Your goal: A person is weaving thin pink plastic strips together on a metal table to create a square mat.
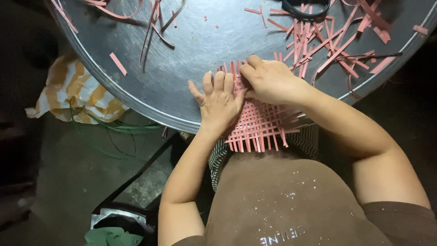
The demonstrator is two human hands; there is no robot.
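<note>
A round metal desk fills the top of the view, scattered with loose pink strips. At its near edge lies a woven pink mat, partly overhanging the rim. The left hand presses flat on the mat, fingers spread. The right hand curls over the mat's far edge, fingertips pinching a strip.

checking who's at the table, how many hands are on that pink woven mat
2. The left hand lies flat on the mat's left part. The right hand presses its top edge, fingers curled. No other hands show; the frame cuts off the far side of the table.
</note>
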